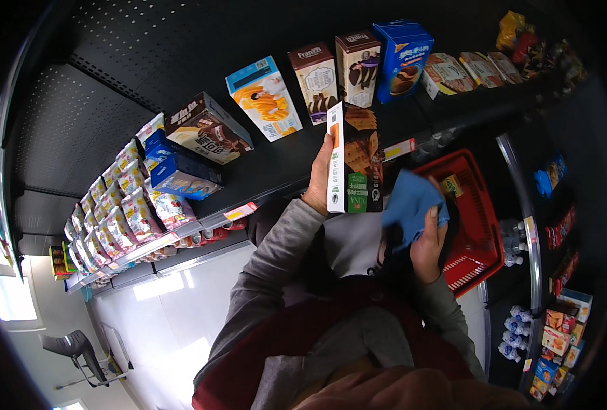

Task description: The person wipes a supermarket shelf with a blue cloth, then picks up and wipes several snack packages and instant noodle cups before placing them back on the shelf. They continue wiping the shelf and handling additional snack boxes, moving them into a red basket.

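Note:
My left hand (318,179) grips a tall biscuit box (363,160) with a white side, a dark front showing crackers and a green lower band. The box is held upright in front of the shelf edge. To the right of it, my right hand (428,244) is closed on a blue cloth (412,208), apart from the box. On the black shelf (303,154) behind stand two brown and cream biscuit boxes (315,78), a light blue and orange box (265,99) and a dark blue cookie box (403,60).
A red shopping basket (477,232) stands at my right, with a small yellow packet (451,186) in it. Bagged snacks (139,212) fill the left shelf, beside a brown box (208,128) and a blue box (184,174). Water bottles (515,333) and more boxes stand at the right.

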A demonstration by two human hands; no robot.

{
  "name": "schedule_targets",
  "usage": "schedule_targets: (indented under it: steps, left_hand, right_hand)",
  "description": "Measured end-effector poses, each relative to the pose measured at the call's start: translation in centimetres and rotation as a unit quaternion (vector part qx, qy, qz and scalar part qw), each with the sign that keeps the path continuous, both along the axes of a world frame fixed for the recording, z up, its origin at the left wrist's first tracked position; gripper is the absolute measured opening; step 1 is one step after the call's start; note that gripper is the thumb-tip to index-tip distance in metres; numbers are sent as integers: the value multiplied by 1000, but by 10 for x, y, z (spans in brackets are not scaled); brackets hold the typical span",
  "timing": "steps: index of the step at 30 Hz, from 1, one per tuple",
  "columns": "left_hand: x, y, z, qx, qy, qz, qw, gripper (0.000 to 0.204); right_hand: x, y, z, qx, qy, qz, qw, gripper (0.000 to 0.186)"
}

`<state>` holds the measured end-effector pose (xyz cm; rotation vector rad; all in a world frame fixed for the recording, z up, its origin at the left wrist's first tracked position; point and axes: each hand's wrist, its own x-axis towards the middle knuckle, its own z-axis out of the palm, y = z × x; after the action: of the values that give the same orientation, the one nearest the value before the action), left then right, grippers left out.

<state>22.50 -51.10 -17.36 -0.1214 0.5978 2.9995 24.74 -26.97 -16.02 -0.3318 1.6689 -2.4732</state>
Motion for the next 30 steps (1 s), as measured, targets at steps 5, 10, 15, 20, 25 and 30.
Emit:
schedule_targets:
  steps: [5, 10, 15, 20, 25, 30]
  left_hand:
    - [-8, 11, -14, 204, 180, -118, 955, 72]
    - [5, 5, -23, 79, 7, -76, 994, 67]
    - [10, 18, -19, 2, -37, -78, 996, 60]
    - [14, 22, -15, 2, 13, -100, 995, 62]
    - [4, 15, -29, 66, -26, -65, 995, 63]
    - [4, 12, -49, -20, -121, -5, 992, 66]
  right_hand:
    - [-3, -25, 34, 347, 434, 164, 815, 71]
    - [-6, -59, 35, 407, 473, 128, 771, 68]
    - [-65, -69, 34, 434, 465, 40, 771, 66]
    - [-76, -71, 26, 431, 444, -13, 786, 67]
    - [-14, -64, 13, 396, 434, 63, 807, 69]
    - [16, -59, 5, 328, 405, 109, 846, 66]
